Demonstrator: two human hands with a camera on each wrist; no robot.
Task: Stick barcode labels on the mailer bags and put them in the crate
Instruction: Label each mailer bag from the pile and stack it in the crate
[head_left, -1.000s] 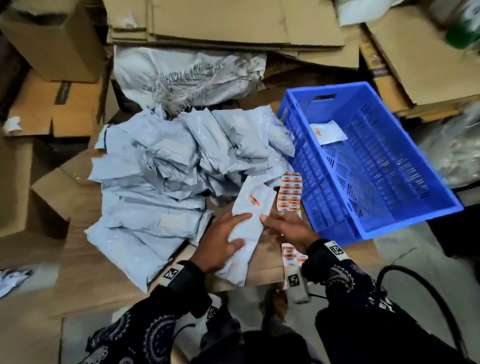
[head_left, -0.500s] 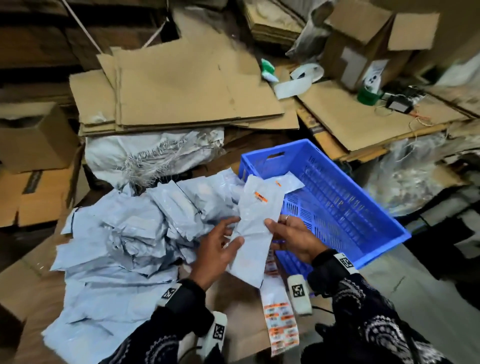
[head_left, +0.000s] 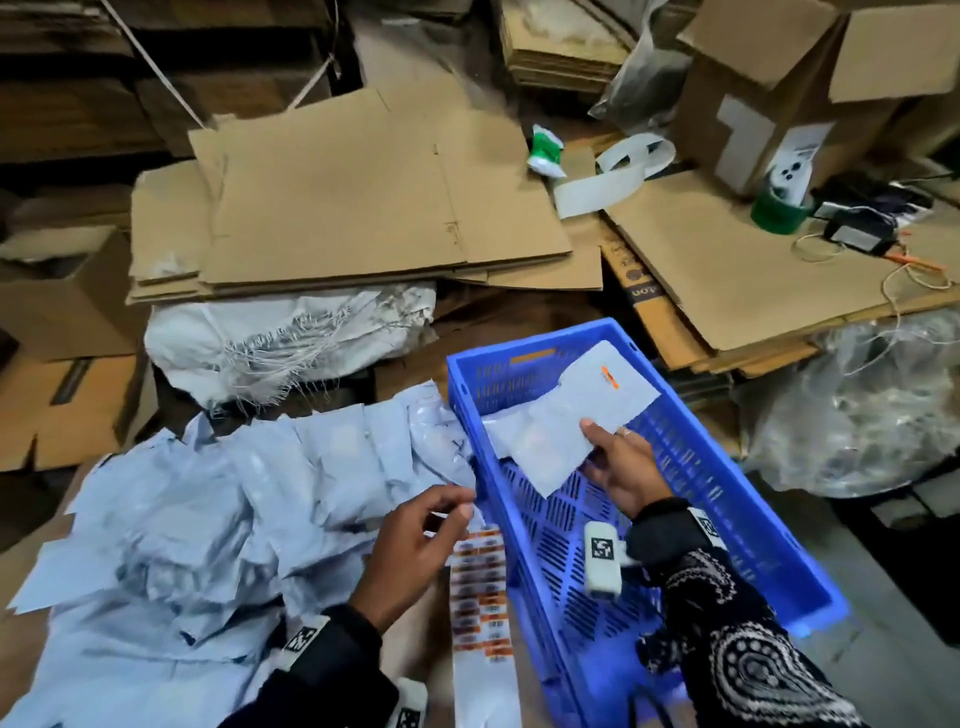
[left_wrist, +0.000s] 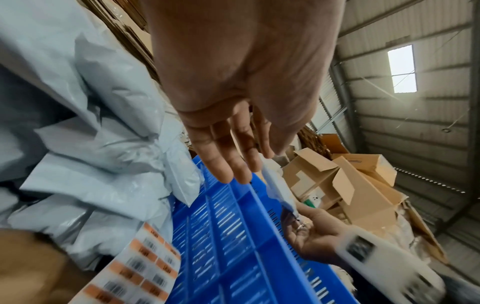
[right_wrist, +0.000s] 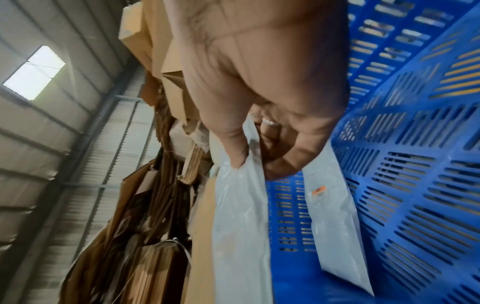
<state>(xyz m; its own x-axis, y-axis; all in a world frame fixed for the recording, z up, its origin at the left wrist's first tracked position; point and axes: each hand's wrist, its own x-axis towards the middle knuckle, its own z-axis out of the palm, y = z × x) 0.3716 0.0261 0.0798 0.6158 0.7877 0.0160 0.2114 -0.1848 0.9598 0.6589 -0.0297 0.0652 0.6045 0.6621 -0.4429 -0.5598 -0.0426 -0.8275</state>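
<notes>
My right hand (head_left: 597, 441) pinches a grey mailer bag (head_left: 582, 415) by its edge and holds it over the blue crate (head_left: 727, 499). An orange barcode label (head_left: 609, 378) is stuck near the bag's far end. The right wrist view shows thumb and fingers (right_wrist: 233, 148) clamped on that bag (right_wrist: 241, 216); a second labelled bag (right_wrist: 332, 216) lies inside the crate (right_wrist: 415, 164). My left hand (head_left: 452, 506) hovers empty with relaxed fingers (left_wrist: 228, 164) above the strip of orange barcode labels (head_left: 480, 582). The pile of grey mailer bags (head_left: 208, 519) lies left of the crate.
Flattened cardboard sheets (head_left: 363, 208) and a white woven sack (head_left: 291, 338) lie behind the pile. An open carton (head_left: 779, 88), a green tape roll (head_left: 779, 208) and cables sit at the back right. A clear plastic bundle (head_left: 857, 415) lies right of the crate.
The right hand carried the labelled bag from the table up and right over the crate. The left hand let go of it and dropped back over the label strip. The head view tilted up.
</notes>
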